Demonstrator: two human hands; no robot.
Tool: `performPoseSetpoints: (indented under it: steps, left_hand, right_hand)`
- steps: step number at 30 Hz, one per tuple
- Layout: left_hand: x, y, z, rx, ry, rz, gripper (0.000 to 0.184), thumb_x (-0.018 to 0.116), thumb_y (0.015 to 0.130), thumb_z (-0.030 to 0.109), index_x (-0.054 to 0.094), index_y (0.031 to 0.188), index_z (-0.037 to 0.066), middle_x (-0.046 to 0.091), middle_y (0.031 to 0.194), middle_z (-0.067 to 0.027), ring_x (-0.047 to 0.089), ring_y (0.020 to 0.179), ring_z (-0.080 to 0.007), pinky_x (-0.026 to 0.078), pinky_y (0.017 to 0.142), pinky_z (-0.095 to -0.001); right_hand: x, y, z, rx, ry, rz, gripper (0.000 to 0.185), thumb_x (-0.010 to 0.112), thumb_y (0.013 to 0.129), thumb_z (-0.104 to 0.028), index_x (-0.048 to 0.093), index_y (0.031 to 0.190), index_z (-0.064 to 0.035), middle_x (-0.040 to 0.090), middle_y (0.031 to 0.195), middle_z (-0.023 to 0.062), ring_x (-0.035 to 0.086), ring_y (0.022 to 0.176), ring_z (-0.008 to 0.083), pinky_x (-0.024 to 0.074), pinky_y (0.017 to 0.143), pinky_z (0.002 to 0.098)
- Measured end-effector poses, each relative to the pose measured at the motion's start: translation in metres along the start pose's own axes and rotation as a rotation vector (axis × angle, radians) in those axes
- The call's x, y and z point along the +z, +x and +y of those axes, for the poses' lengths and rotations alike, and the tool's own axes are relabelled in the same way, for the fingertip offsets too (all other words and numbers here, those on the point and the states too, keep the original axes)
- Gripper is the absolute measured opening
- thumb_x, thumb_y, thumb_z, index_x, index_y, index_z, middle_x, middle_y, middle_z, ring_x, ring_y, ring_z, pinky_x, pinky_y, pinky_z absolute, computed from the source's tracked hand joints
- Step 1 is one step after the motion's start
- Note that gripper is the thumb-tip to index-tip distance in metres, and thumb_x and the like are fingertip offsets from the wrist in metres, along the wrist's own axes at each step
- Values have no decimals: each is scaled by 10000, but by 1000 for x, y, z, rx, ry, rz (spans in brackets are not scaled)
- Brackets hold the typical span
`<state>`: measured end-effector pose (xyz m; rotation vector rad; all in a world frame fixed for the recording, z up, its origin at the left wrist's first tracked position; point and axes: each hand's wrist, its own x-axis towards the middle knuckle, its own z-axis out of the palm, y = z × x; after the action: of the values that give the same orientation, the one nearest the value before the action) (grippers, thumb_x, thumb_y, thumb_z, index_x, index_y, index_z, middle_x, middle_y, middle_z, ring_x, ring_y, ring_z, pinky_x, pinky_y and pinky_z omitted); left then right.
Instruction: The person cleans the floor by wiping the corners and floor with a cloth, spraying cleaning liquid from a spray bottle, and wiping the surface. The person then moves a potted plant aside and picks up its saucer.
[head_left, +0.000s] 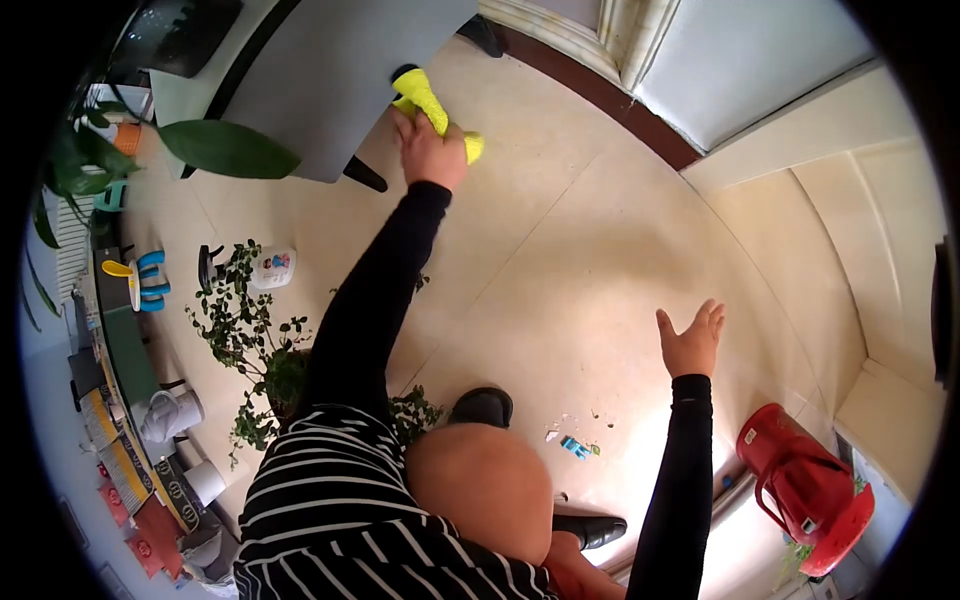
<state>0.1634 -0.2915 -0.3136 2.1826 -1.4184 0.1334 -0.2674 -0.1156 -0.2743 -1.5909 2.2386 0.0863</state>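
Note:
My left hand (436, 158) is closed around a bright yellow cloth (428, 100), at the edge of a grey flat-topped piece of furniture (330, 80) with dark legs. One end of the cloth sticks up past my fingers beside a small dark tip, which I cannot make out; another end hangs out below the hand. My right hand (692, 340) hovers over the floor on the right, fingers spread and thumb out, holding nothing.
A leafy potted plant (285, 375) and a white spray bottle (273, 268) stand left of my arm. Small blue debris (575, 447) lies by my shoes (482, 408). A red bucket-like container (785, 460) stands at right. A big leaf (228, 149) hangs at upper left.

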Motion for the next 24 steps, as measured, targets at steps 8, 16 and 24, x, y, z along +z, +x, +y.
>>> performPoseSetpoints:
  steps: [8, 16, 24]
  left_hand:
    - [86, 84, -26, -286, 309, -406, 834, 300, 938, 686, 114, 1610, 228, 159, 1655, -156, 124, 1502, -458, 105, 1202, -568]
    - [172, 166, -58, -31, 306, -409, 683, 350, 959, 553, 198, 1589, 340, 126, 1676, 40, 90, 1528, -352, 108, 1195, -618]
    - [134, 65, 28, 229, 156, -277, 591, 486, 902, 454, 542, 1416, 166, 443, 1532, -113, 316, 1454, -346, 284, 1113, -605]
  right_hand:
    - [32, 16, 17, 20, -150, -98, 1086, 764, 804, -512, 219, 1505, 114, 184, 1596, 309, 200, 1496, 404, 219, 1218, 448]
    - [32, 20, 15, 24, -185, -125, 1080, 770, 807, -476, 204, 1506, 122, 176, 1593, 320, 200, 1494, 414, 201, 1225, 440]
    - [26, 23, 12, 21, -186, -166, 1082, 759, 820, -484, 183, 1515, 113, 160, 1590, 336, 188, 1495, 424, 190, 1226, 440]
